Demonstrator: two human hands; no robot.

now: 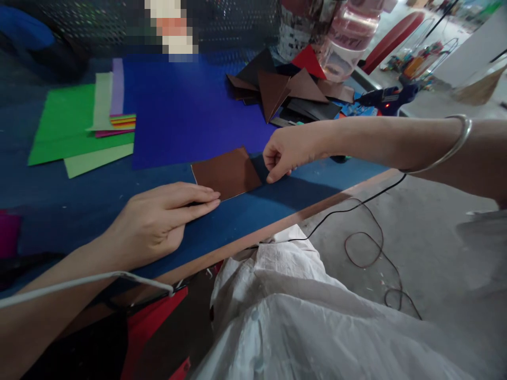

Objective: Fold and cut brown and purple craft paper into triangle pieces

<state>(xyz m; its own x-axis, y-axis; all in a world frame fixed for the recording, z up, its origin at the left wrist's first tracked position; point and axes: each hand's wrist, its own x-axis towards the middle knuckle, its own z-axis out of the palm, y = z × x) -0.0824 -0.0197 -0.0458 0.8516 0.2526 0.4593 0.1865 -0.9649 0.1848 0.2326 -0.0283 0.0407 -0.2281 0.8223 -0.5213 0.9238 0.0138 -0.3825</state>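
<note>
- Resting with fingers extended, the left hand (158,221) touches the near edge of a brown sheet (225,173), which lies near the front of the blue tabletop (233,216).
- The right hand (279,153), curled closed, is just beside the sheet's right end; whether it pinches anything, I cannot tell.
- The sheet looks light, thin and easily creased, best held by its edges.
- Beyond lies a violet-blue sheet (190,111); far right, a glue gun (390,97); near right, grey floor (435,253).
</note>
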